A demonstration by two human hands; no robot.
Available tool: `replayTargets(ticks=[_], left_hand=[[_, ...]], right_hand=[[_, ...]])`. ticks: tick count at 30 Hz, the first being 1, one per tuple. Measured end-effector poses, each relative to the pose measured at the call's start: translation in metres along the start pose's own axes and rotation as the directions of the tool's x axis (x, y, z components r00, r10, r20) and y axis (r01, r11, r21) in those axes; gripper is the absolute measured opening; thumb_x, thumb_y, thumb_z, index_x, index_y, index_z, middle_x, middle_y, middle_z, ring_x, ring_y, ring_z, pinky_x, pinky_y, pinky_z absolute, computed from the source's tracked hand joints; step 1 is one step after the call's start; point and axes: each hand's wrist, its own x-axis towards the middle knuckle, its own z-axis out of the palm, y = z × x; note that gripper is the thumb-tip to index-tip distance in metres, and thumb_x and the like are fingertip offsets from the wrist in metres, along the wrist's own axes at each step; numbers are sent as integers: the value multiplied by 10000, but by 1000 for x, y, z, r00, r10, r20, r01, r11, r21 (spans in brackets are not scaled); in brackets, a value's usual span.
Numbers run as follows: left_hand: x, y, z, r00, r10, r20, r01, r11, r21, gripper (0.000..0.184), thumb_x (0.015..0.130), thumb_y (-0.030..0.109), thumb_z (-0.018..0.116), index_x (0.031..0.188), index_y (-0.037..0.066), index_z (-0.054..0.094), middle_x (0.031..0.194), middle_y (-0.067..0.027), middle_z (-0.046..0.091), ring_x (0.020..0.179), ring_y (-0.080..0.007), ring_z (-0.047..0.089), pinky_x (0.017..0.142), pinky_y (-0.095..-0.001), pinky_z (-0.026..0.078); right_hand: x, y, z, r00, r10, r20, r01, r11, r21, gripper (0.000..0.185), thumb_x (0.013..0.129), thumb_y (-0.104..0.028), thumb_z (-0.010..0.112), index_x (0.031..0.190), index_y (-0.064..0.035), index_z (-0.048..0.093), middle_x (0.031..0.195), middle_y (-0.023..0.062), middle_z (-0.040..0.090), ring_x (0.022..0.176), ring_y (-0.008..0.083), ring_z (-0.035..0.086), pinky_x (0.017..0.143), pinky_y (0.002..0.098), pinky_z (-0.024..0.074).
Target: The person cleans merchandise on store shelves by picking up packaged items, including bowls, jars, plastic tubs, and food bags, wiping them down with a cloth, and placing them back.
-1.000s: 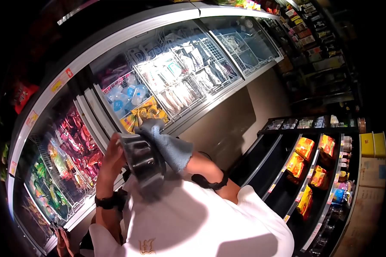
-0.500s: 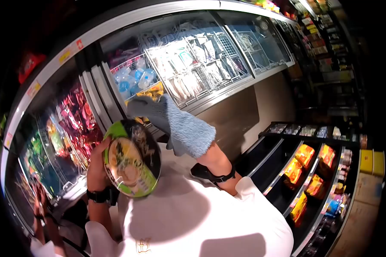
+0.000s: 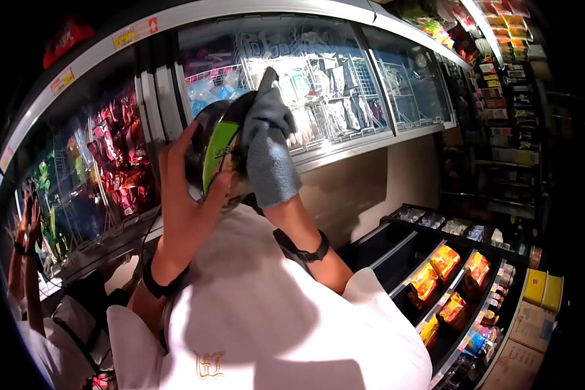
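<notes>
My bare left hand (image 3: 192, 201) grips an instant noodle bowl (image 3: 222, 146) from the left, thumb across its near side. The bowl is dark with a bright green band and is tilted, held up in front of my chest. My right hand (image 3: 266, 120) wears a grey glove with a fluffy blue-grey cuff. It presses against the bowl's right side, one finger pointing up and the others bent; its thumb is hidden. Behind the bowl is a glass-topped freezer (image 3: 344, 151) with wire baskets of packaged goods.
Another person's raised hands (image 3: 29, 218) are at the far left by the freezer. Red packets (image 3: 117, 156) lie under the left glass. To the lower right stands a black shelf rack (image 3: 396, 250) with orange packets (image 3: 445, 260). Cardboard boxes (image 3: 526, 318) stand beyond it.
The bowl has been raised and turned, so its label no longer faces me. My gloved right hand has moved from behind the bowl to its right side. The view has shifted slightly.
</notes>
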Motion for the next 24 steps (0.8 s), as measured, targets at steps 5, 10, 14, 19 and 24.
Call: replayTargets(ticks=[5,10,14,19,24], left_hand=[[17,9,1,998,-57,-37,36,907,-420,509,993,153,529,1458,11,378,1446,-155,425,1336,-233,402,1128,-362,284],[16,-6,4,998,-64,26,69,911,-408,493,976,98,544,1436,-4,398,1359,-168,485,1267,-248,468,1087,-348,334],[18,0,12,992,-85,94,107,960,-258,525,966,115,570,1441,-11,386,1282,-181,497,1182,-277,499,1059,-352,356],[52,-5,14,953,-242,181,302,733,-610,474,1071,295,426,1435,2,347,1323,-92,475,1210,-142,437,1064,-274,331],[118,-31,26,976,-139,170,202,872,-446,469,1058,322,462,1415,31,374,1272,-88,513,1160,-133,470,1034,-263,356]], right_hand=[[-18,31,23,863,-504,-15,431,753,-496,516,934,-97,577,1419,1,430,1419,161,471,1343,348,409,1128,425,317],[-15,64,9,848,-527,63,524,812,-257,427,900,-97,606,1315,-6,556,1348,165,545,1284,352,483,1098,445,360],[6,61,-16,947,-315,-59,280,903,-328,435,924,-126,612,1334,-6,528,1320,135,554,1258,317,508,1059,394,411],[9,63,-1,964,-231,-129,253,948,195,604,943,-166,615,1456,-25,329,1447,105,411,1291,226,458,1085,337,381],[-36,61,-35,965,-191,181,238,927,-291,710,908,-193,650,1487,-23,277,1267,170,521,1159,231,524,976,324,447]])
